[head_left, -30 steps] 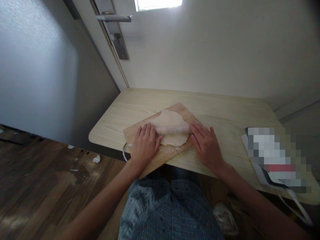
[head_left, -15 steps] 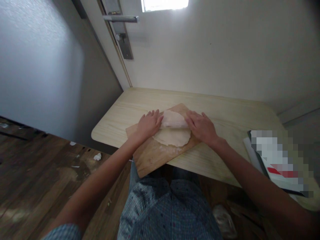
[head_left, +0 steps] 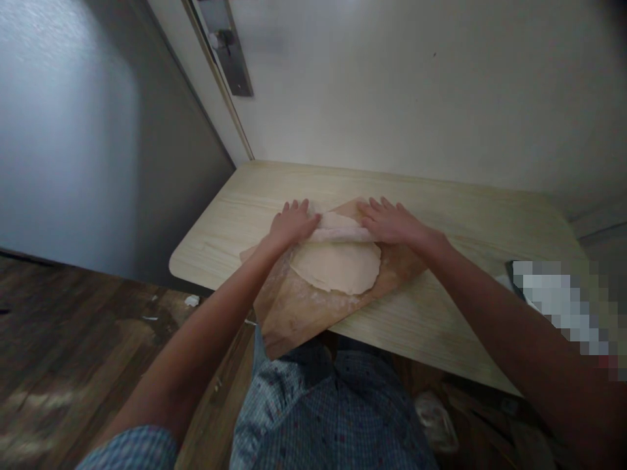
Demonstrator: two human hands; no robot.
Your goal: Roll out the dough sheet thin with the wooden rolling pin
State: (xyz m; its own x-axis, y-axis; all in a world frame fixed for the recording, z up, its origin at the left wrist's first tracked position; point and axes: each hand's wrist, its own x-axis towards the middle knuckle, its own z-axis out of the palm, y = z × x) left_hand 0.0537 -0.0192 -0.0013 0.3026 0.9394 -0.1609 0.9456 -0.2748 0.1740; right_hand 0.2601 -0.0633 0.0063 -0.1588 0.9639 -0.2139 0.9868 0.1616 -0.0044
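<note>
A flat sheet of pale dough point(head_left: 337, 266) lies on a brown wooden board point(head_left: 298, 310) that overhangs the near edge of a light wooden table point(head_left: 441, 215). A floured rolling pin point(head_left: 340, 234) lies across the dough's far part. My left hand point(head_left: 292, 223) rests flat on the pin's left end, fingers stretched out. Over the pin's right end lies my right hand point(head_left: 389, 222), also flat with fingers extended. Both palms press down on the pin without wrapping it.
A white wall rises behind the table. A door with a metal lock plate point(head_left: 228, 49) stands at the upper left. Blurred-out items point(head_left: 563, 300) lie at the table's right end. Dark wooden floor point(head_left: 73, 339) with scraps spreads to the left.
Both hands have pushed the rolling pin away from me, from the middle of the dough to its far part. More flattened dough now shows on the near side.
</note>
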